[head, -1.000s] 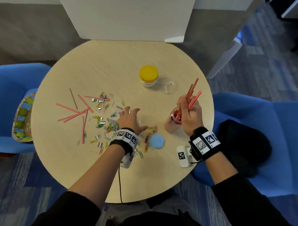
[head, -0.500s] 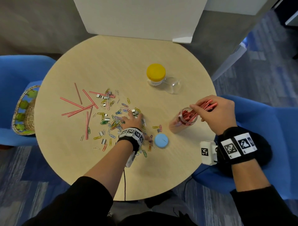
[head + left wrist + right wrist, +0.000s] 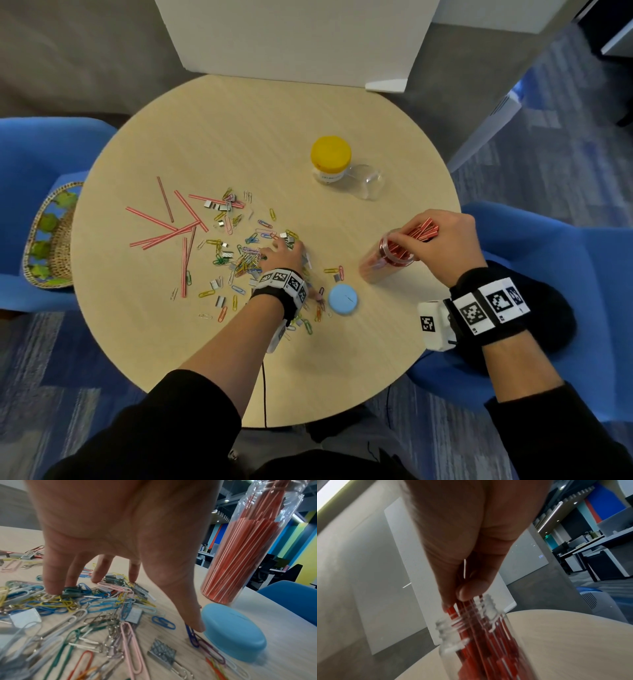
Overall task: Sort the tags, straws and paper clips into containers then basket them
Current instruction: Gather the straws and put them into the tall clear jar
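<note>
From the head camera, a round pale wood-grain table [image 3: 212, 137] stands on blue-and-grey carpet, with blue chairs at left and right and a white board at its far edge; a woven basket [image 3: 51, 246] sits on the left chair. Loose red straws [image 3: 164, 226] lie on the left of the table, and a scatter of coloured paper clips [image 3: 239, 253] mixed with small silver tags [image 3: 219, 301] spreads across the middle. The left hand [image 3: 282, 255] is pressed fingertips-down into that pile. The right hand [image 3: 442, 243] grasps a bundle of straws at the mouth of a clear jar [image 3: 387, 260], tilted on the near right of the table. A blue lid [image 3: 342, 298] lies near the left wrist; a yellow-lidded jar [image 3: 330, 157] and a clear lid [image 3: 366, 180] stand farther off. The left wrist camera shows what the head view hides: spread fingers [image 3: 51, 582] touch the clips and grip nothing, the thumb tip just beside the blue lid, and an open office lies behind the packed jar [image 3: 240, 561]. The right wrist camera shows thumb and fingers [image 3: 471, 588] pinching the straws just above the jar's threaded rim [image 3: 464, 622].
</note>
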`<state>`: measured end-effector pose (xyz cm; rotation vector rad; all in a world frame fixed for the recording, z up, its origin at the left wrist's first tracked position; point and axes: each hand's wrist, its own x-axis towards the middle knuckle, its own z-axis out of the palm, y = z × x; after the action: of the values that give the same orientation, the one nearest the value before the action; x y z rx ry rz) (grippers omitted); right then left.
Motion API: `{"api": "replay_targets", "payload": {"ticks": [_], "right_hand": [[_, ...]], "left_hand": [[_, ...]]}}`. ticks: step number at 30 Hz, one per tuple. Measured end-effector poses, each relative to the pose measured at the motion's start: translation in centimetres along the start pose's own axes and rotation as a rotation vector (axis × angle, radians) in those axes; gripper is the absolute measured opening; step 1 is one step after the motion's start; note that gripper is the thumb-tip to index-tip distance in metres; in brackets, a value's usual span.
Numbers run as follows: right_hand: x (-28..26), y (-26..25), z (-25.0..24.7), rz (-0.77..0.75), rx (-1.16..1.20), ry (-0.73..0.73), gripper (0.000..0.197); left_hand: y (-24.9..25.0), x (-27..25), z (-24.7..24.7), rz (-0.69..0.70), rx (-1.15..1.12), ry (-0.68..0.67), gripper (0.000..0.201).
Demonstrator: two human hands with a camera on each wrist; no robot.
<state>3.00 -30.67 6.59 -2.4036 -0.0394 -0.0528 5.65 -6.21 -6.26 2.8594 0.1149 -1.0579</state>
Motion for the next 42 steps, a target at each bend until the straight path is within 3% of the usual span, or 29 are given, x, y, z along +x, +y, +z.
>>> {"api": "replay_targets", "payload": {"ticks": [3, 7, 10, 14, 19, 23, 27, 30, 36, 40, 42], "right_hand": [[0.1, 0.0, -0.5, -0.047, -0.042, 0.086, 0.015], [-0.5, -0.3, 0.5, -0.043, -0.004, -0.014, 0.012], [-0.6, -0.6, 0.1, 0.044, 0.058, -0.030, 0.015], [-0.3, -1.1, -1.9, -0.001, 0.031, 0.001, 0.012], [0.3, -0.8, -1.5, -0.026, -0.155, -0.087, 0.006], [0.4, -1.1, -1.5, -0.002, -0.215, -0.145, 0.008], [-0.3, -1.8, -1.8, -0.004, -0.243, -0.269, 0.021], [-0.2, -2.1, -1.3, 0.021, -0.256, -0.325, 0.019], [0.4, -2.4, -2.2, -0.041, -0.300, -0.174, 0.017], [0.0, -1.8, -0.5, 0.019, -0.376, -0.353, 0.013], [-0.2, -1.5, 0.0, 0.014, -0.357, -0.366, 0.010]], "left_hand": [[0.0, 0.2, -0.2, 0.014, -0.004, -0.002, 0.112], [0.2, 0.4, 0.0, 0.005, 0.012, -0.007, 0.111], [0.1, 0.7, 0.2, -0.011, 0.004, 0.020, 0.097], [-0.1, 1.0, 0.5, 0.014, 0.038, 0.002, 0.108], [0.1, 1.6, 1.3, -0.021, 0.031, 0.102, 0.070], [0.0, 1.8, 2.3, -0.004, 0.073, 0.103, 0.089], [-0.1, 1.9, 2.5, -0.004, 0.076, 0.114, 0.090], [0.0, 2.0, 2.5, 0.001, 0.081, 0.109, 0.094], [-0.2, 2.0, 2.6, 0.003, 0.078, 0.112, 0.092], [-0.3, 2.0, 2.5, 0.017, 0.091, 0.082, 0.110], [-0.3, 1.8, 2.4, 0.017, 0.082, 0.076, 0.115]]}}
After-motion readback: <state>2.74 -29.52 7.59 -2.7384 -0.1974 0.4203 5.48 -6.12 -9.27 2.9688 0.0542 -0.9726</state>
